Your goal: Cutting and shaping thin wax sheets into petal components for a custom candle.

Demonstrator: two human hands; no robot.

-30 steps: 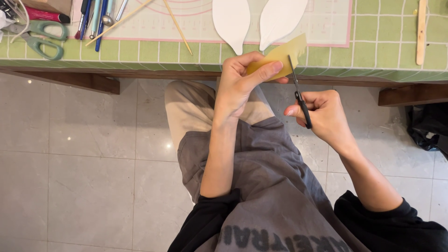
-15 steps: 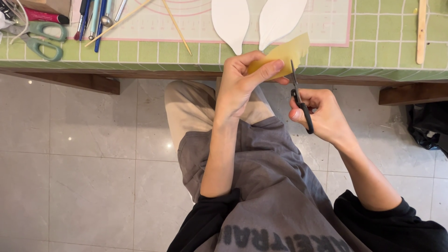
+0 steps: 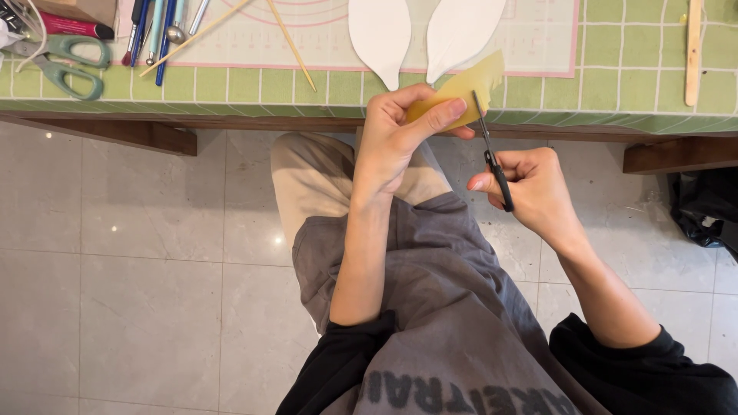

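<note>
The yellow sheet (image 3: 461, 96) looks like thin matt paper or foam; the view cannot settle which. The small scissors (image 3: 492, 150) have dull metal blades and black plastic handles. The two white leaf shapes (image 3: 419, 34) seem smooth and matt. The green checked cover (image 3: 615, 84) reads as soft matt cloth. The skewers (image 3: 288, 42) are bare wood. The floor tiles (image 3: 131, 253) are glossy stone-like ceramic.

Your left hand (image 3: 396, 131) pinches the sheet (image 3: 461, 88) just left of the scissors (image 3: 492, 157) in your right hand (image 3: 534, 192). Beyond your fingertips (image 3: 453, 107), two leaf-shaped cutouts (image 3: 419, 34) lie on the table (image 3: 630, 77); a second pair of scissors (image 3: 65, 61) lies far left.
</note>
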